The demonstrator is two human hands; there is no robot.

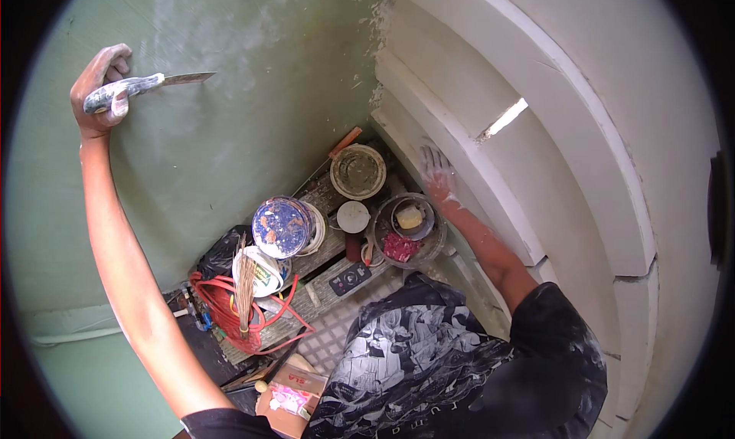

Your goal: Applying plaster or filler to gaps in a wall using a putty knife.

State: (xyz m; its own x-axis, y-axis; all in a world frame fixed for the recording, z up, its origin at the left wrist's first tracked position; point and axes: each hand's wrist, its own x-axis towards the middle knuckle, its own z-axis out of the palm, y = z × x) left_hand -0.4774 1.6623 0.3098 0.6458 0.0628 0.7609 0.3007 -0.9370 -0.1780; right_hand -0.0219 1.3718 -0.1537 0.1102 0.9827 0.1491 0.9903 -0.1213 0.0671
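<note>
Raised at the far left, my left hand [103, 94] is closed round the whitened dark handle of a putty knife [138, 85]. Its thin blade points right, close to the green wall [253, 125], where whitish smears show; I cannot tell whether the blade touches it. My right hand [438, 178], dusted white, rests with fingers stretched out against the pale stepped moulding [475, 163] on the right. Just below that hand sits a round basin [438, 244] containing a smaller bowl with a yellowish sponge-like block and a crumpled pink-red cloth.
A wooden plank platform [312, 264] carries a round tub [357, 172], a paint-spattered blue bucket [282, 227] and a pale round lid [353, 217]. Left of these lie a bundle of thin sticks [244, 286] and red hose [214, 297]. An open carton [287, 420] is near my body.
</note>
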